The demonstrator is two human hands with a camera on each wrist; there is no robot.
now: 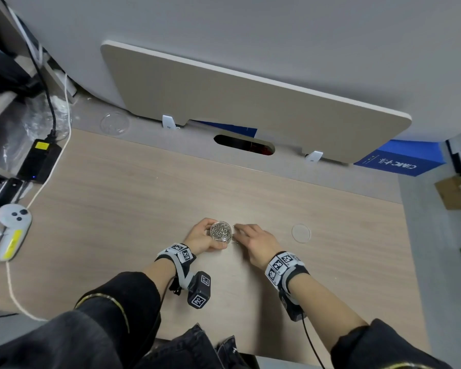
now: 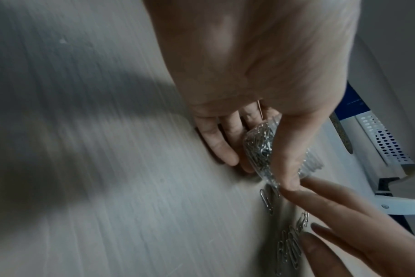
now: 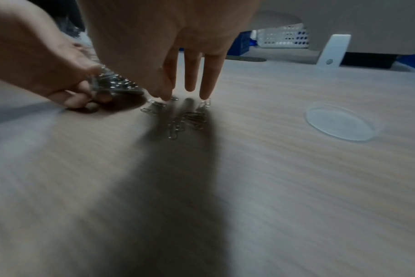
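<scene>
A small clear round jar [image 1: 220,231] packed with silver paper clips stands on the wooden desk [image 1: 144,203]. My left hand [image 1: 201,237] grips it, thumb on one side and fingers curled round the other; in the left wrist view the jar [image 2: 261,148] leans over. Several loose paper clips [image 3: 185,120] lie on the desk just right of the jar. My right hand [image 1: 253,239] reaches down onto them with straight fingers [image 3: 192,82], tips touching the clips [image 2: 289,243]. The jar's clear round lid [image 1: 301,233] lies flat on the desk further right.
A black power adapter [image 1: 39,159] with cables and a white controller [image 1: 12,227] sit at the desk's left edge. A clear dish [image 1: 115,123] lies at the back left. A beige divider panel [image 1: 250,102] closes the back, above a cable slot [image 1: 244,145].
</scene>
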